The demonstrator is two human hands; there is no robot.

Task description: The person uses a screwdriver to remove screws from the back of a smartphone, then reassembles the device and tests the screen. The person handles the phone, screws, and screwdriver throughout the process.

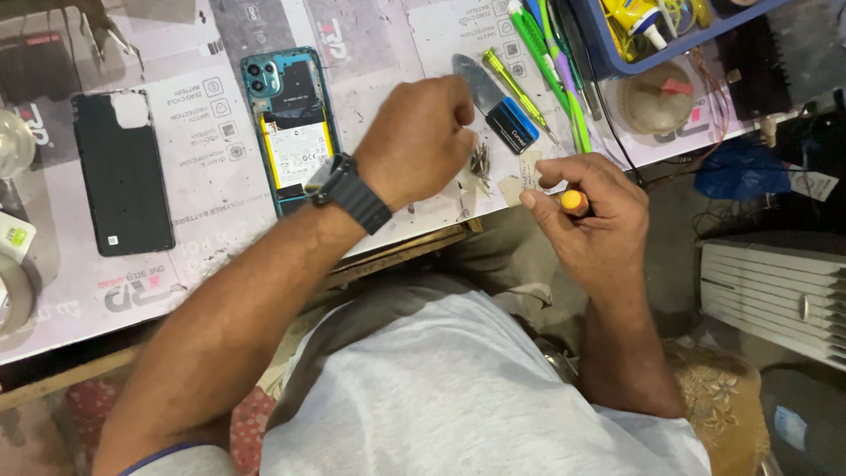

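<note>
Head view showed the left hand (421,141) pinched shut on a small dark part (480,163) at the frame's centre, and the right hand (586,220) clenched around an orange-handled screwdriver (574,202). The opened smartphone (291,128) lay upper left, battery exposed, its black back cover (122,172) already off beside it; reassembly seemed left.

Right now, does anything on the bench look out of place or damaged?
The phone lies opened, battery and boards bare; its black back cover lies apart to its left. The left hand covers small parts at the mat edge, near dropping off.
</note>
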